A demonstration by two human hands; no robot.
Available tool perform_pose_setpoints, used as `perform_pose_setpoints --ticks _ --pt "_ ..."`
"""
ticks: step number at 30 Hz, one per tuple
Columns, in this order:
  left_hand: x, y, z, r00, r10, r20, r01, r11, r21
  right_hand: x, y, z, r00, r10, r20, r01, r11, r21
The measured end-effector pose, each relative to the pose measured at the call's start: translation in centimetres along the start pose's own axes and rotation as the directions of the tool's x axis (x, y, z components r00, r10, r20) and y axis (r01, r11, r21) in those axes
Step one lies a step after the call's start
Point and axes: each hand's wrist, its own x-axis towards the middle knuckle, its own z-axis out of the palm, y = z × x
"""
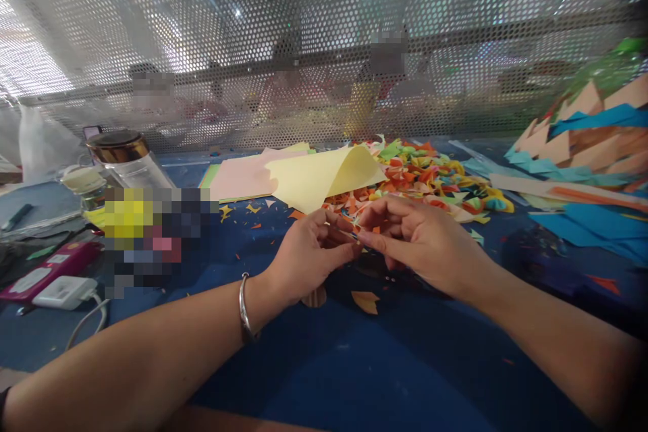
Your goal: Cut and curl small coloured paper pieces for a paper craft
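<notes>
My left hand (310,255) and my right hand (422,243) meet over a dark blue table, fingertips pinched close together. Whatever is between them is too small and hidden to make out; a tiny pale bit shows at the fingertips. Just beyond the hands lies a pale yellow paper sheet (306,177) with its right end curled up. It overlaps a stack of pink paper (237,179). A heap of small colourful paper pieces (425,175) spreads behind my right hand. Below the hands rests a tan paper scrap (365,302), and a brown striped piece (314,297) is partly covered by my left hand.
A lidded clear jar (134,160), a magenta case (53,270) and a white plug (65,291) with its cable stand left. Blue paper (597,229) and pointed peach-and-teal folded paper (572,145) lie right. A perforated metal screen (314,74) borders the back; blurred people show behind it.
</notes>
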Motion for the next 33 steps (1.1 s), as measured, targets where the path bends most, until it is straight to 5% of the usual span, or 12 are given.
perform_pose_setpoints --ticks 8,17,22,27,33 --pt "0.0 0.3 0.1 1.0 -0.026 0.014 0.026 1.0 -0.004 0.0 0.0 -0.1 0.999 -0.008 -0.033 0.008 1.0 0.007" --pt "0.7 0.6 -0.4 0.983 -0.069 -0.17 0.038 0.983 -0.18 0.6 0.1 -2.3 0.982 -0.017 -0.189 -0.007 0.992 -0.124" --pt "0.7 0.4 -0.6 0.98 -0.07 -0.186 0.031 0.978 -0.207 0.4 0.5 -2.7 0.999 -0.038 0.026 0.044 0.943 -0.329" --pt "0.5 0.8 -0.3 0.978 -0.107 -0.177 0.065 0.972 -0.227 -0.5 -0.5 -1.9 0.956 0.021 0.294 0.1 0.915 -0.39" --pt "0.5 0.8 -0.3 0.978 -0.1 -0.185 0.062 0.979 -0.196 -0.4 -0.3 -2.6 0.962 0.048 0.27 0.087 0.879 -0.468"
